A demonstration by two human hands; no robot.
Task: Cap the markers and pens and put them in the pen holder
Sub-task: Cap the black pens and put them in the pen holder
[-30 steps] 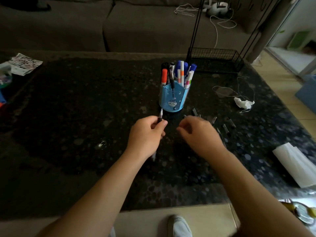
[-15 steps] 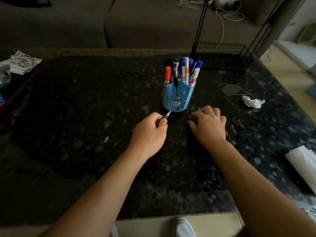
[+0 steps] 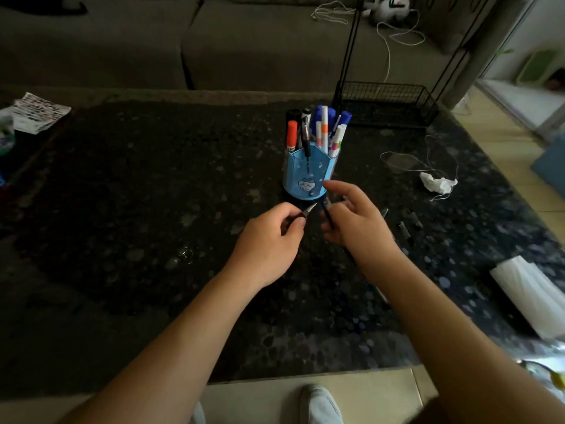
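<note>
Holding a pen (image 3: 310, 209) in our left hand (image 3: 269, 243), we keep the grip pinched on its barrel between thumb and curled fingers. Only the bare pointed tip shows past the knuckles, aimed up and to the right. Our right hand (image 3: 357, 224) is just beside it, and its grip pinches a slim black cap (image 3: 328, 218) between the thumb and the lower fingers, while the forefinger reaches forward, loose and nearly straight. The pen tip and the cap are close together but not yet joined. Both are above the dark speckled worktop (image 3: 137, 194), just in front of the blue pen holder (image 3: 302, 174).

The pen holder stands upright near the middle of the worktop and is crowded with capped markers (image 3: 323, 130) in orange, blue, white and black. One black pen is clipped over its front rim. To the right of our right hand a few loose caps (image 3: 404, 230) lie flat on the worktop, apart from one another. Farther right there is a crumpled tissue (image 3: 437, 185) with a thin cord looped beside it. A black wire basket (image 3: 388, 102) stands at the far edge, behind the pen holder.
</note>
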